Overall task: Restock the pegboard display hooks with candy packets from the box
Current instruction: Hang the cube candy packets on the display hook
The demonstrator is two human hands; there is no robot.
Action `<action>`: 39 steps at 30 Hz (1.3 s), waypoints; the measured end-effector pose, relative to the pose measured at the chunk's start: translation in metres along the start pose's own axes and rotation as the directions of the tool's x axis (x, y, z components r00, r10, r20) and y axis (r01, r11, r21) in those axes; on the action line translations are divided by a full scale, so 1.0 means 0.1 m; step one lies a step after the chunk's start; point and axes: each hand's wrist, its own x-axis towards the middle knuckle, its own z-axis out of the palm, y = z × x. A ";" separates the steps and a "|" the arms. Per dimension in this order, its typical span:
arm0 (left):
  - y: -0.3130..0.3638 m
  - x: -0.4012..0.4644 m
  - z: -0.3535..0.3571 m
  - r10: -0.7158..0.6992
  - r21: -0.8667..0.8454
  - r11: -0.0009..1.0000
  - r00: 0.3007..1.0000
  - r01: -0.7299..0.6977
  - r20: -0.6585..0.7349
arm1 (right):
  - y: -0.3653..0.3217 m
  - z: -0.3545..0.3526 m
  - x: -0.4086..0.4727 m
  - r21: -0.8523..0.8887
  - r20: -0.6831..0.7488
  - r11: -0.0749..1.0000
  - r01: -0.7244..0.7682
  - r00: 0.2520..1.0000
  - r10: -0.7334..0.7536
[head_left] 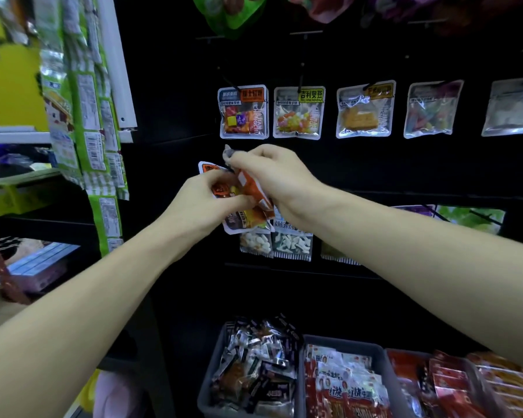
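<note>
Before the pegboard (375, 164), crumpled orange-white candy packets (248, 188)

Grey bins (341, 342) of wrapped snacks (254, 357) below

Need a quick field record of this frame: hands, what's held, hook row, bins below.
left hand: grips candy packets in a small bunch
right hand: pinches an orange packet from the same bunch
position: both hands raised in front of the black pegboard, below the hook row
hook row: five clear packets hanging; leftmost is the mixed candy packet
lower hooks: white candy packets, partly hidden by the hands
bins: grey bins of wrapped snacks at the bottom
</note>
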 end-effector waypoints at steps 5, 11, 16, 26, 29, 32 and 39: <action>0.02 -0.01 -0.04 -0.008 -0.250 0.968 0.994 0.035 0.109 | -0.07 -0.09 0.06 0.223 0.068 0.973 -0.059 0.997 0.045; -0.11 -0.01 -0.07 0.019 -0.231 0.973 0.998 -0.006 0.055 | 0.00 -0.06 0.06 0.312 0.066 0.942 -0.124 0.992 0.109; -0.09 0.03 -0.16 -0.001 -0.247 0.969 1.000 0.008 0.028 | 0.10 -0.21 0.18 -0.279 -0.067 0.960 0.004 0.997 -0.024; -0.10 0.12 -0.26 -0.039 -0.235 0.972 0.994 0.015 -0.098 | 0.20 -0.30 0.33 -0.068 0.103 0.991 -0.119 0.987 0.125; -0.13 0.17 -0.29 -0.044 -0.199 0.980 0.986 0.011 -0.161 | 0.14 -0.28 0.41 0.011 0.090 0.997 -0.078 0.993 0.077; -0.20 0.19 -0.28 -0.045 -0.125 0.992 0.978 0.020 -0.201 | 0.07 -0.28 0.52 0.061 -0.003 0.998 0.010 1.000 -0.010; -0.31 0.27 -0.22 -0.036 -0.050 0.998 0.983 0.028 -0.180 | -0.09 -0.11 0.86 0.155 -0.125 0.979 0.136 0.985 -0.117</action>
